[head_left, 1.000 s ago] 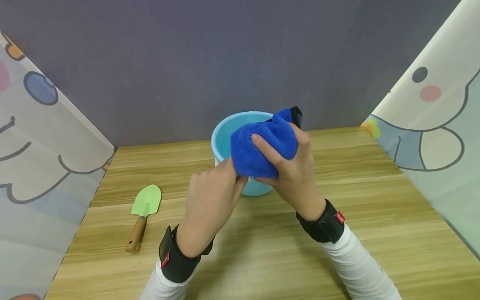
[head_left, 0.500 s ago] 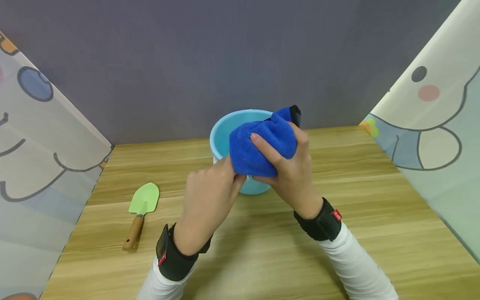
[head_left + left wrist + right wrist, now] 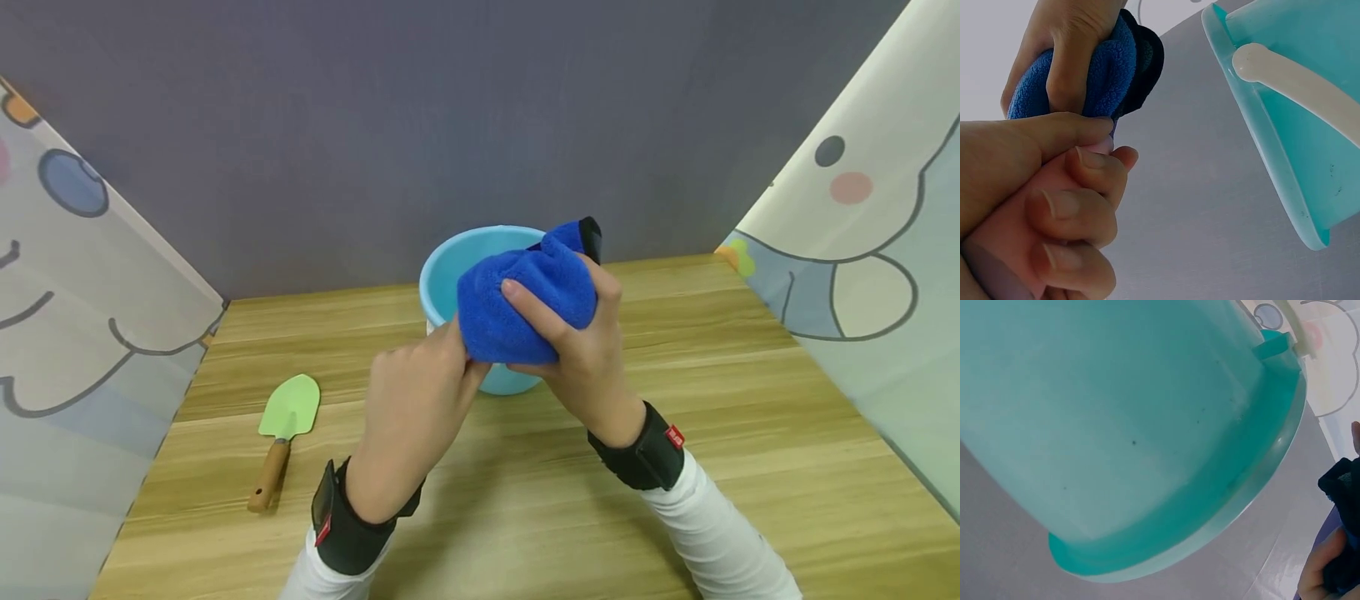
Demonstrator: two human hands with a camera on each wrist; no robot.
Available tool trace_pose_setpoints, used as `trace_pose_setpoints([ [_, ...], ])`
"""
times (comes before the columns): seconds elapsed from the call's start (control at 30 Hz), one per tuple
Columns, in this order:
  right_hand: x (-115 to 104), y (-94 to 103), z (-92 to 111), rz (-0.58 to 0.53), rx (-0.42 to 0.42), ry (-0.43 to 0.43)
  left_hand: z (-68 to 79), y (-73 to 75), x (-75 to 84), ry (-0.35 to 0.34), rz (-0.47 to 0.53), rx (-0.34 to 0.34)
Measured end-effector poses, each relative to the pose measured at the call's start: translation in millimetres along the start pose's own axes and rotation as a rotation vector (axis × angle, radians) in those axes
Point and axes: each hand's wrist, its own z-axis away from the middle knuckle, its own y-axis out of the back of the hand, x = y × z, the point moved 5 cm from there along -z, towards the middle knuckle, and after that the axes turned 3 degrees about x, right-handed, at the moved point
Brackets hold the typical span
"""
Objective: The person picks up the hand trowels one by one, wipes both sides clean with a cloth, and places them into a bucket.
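Note:
My right hand point(image 3: 581, 350) grips a blue towel point(image 3: 495, 304) with black edging, thumb laid across its top, in front of and above the light blue bucket point(image 3: 457, 258). In the left wrist view the towel point(image 3: 1125, 62) is bunched in the right hand's fingers. My left hand point(image 3: 420, 383) is close against the towel's lower left side. Its fingers curl round a smooth pink handle-like thing point(image 3: 1013, 209), whose far end is hidden; I cannot tell what it is. The right wrist view shows the bucket point(image 3: 1116, 425) large, with the towel point(image 3: 1347, 494) at the right edge.
A small trowel point(image 3: 290, 408) with a green blade and wooden handle lies on the wooden table point(image 3: 750, 400), left of the hands. The bucket has a white handle point(image 3: 1297, 87). A grey wall point(image 3: 337, 150) stands behind, with cartoon-printed panels point(image 3: 870, 292) on both sides.
Both hands keep their hold and stay nearly in place against the bucket. The whole head view shifts slightly; the trowel and bucket lie where they were.

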Motion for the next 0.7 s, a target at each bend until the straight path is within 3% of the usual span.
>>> trace_pose_setpoints([
  [0.7,5.9,4.5,0.9,0.074,0.086,-0.010,0.0,-2.9,1.3,-0.009,-0.042,-0.017],
])
